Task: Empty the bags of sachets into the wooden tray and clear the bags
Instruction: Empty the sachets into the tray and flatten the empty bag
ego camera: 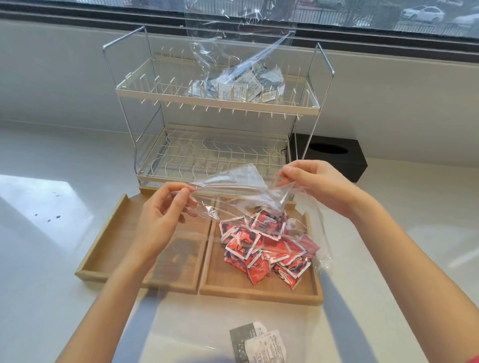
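A clear plastic bag is stretched between my two hands above the wooden tray. My left hand pinches its left edge and my right hand pinches its right edge. A heap of red sachets lies in the tray's right compartment, partly under the bag's lower fold. The left compartment holds nothing. A second clear bag with grey and white sachets stands on the top shelf of the wire rack.
Two loose grey and white sachets lie on the counter in front of the tray. A black tissue box sits behind the rack on the right. A window runs along the back wall.
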### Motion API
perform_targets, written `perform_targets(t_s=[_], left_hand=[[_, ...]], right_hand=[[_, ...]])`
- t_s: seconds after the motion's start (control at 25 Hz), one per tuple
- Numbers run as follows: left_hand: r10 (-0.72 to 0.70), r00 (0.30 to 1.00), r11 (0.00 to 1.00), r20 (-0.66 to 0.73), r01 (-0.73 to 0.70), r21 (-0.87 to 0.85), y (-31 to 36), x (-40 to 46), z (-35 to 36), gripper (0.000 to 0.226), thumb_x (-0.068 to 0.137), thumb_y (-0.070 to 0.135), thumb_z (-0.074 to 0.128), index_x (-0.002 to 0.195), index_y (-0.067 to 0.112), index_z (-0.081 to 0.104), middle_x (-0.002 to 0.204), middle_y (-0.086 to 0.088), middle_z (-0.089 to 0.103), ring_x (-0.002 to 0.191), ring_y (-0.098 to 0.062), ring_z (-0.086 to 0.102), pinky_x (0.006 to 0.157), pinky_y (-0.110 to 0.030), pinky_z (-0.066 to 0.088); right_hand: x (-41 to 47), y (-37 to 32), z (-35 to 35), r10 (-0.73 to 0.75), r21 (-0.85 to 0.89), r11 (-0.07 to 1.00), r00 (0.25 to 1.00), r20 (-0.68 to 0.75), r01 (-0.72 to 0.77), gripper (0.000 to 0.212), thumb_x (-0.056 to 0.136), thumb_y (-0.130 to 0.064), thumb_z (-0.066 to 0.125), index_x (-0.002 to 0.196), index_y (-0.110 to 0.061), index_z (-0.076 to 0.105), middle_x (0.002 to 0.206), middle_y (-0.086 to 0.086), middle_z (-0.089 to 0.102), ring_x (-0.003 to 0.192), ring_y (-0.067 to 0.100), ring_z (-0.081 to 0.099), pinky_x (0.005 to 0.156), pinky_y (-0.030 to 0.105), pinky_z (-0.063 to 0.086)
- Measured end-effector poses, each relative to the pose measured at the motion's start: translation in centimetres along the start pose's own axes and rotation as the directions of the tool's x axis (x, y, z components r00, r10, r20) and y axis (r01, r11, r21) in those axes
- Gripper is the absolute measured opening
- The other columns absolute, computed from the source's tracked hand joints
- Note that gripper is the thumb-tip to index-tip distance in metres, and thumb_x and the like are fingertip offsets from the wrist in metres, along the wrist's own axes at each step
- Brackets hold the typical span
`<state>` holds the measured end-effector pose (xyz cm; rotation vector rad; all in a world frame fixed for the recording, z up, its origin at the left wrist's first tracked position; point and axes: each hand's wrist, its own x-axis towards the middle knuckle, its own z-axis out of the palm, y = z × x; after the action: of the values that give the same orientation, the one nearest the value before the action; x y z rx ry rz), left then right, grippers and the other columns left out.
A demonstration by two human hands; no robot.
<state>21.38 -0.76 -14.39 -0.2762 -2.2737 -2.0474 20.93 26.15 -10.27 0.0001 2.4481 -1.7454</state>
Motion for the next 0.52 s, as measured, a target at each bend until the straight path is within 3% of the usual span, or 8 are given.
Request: perform_targets(t_s=[0.16,0.28,0.4,0.52], left_hand=[[-0.027,0.983,0.999,-0.180,0.020,-0.043,-0.5,0.3,0.0,0.016,0.090,0.019,0.049,0.081,0.026,0.060,0.058,0.014,0.063,0.050,0.001,0.055,0.050,-0.013,0.044],[-0.082,0.966,0.994,-0.244,0.061,-0.091,-0.6,0.5,0.1,0.018,0.092,0.022,0.047,0.079,0.028,0.059,0.054,0.019,0.064,0.047,0.000,0.059,0.044,-0.009,0.042],[-0.113,0.960,0.989,-0.255,0.083,-0.126,-0.5,0.5,0.0,0.017,0.091,0.026,0.047,0.080,0.031,0.059,0.066,0.012,0.068,0.054,-0.004,0.065,0.045,-0.009,0.043],[-0.106,0.967,0.988,-0.232,0.075,-0.137,-0.4,0.4,0.2,0.015,0.092,0.027,0.045,0.084,0.029,0.058,0.082,0.002,0.064,0.054,-0.003,0.066,0.045,-0.009,0.045]], right_hand=[[-0.1,0.9,-0.3,0.015,0.258,0.962,0.927,-0.375,0.089,0.016,0.090,-0.022,0.052,0.082,-0.022,0.065,0.069,-0.009,0.065,0.080,0.011,0.062,0.092,0.031,0.048],[-0.4,1.3,-0.8,0.082,0.436,0.880,0.845,-0.528,0.187,0.017,0.091,-0.018,0.051,0.078,-0.020,0.062,0.058,-0.011,0.065,0.067,0.003,0.064,0.075,0.021,0.050],[-0.8,1.3,-1.2,0.083,0.430,0.877,0.814,-0.574,0.214,0.018,0.092,-0.018,0.049,0.078,-0.020,0.061,0.055,-0.012,0.064,0.064,0.002,0.063,0.065,0.015,0.049],[-1.1,1.6,-1.1,0.124,0.441,0.889,0.861,-0.494,0.125,0.024,0.094,-0.031,0.041,0.102,-0.017,0.060,0.087,-0.005,0.065,0.088,0.010,0.061,0.081,0.023,0.048]])
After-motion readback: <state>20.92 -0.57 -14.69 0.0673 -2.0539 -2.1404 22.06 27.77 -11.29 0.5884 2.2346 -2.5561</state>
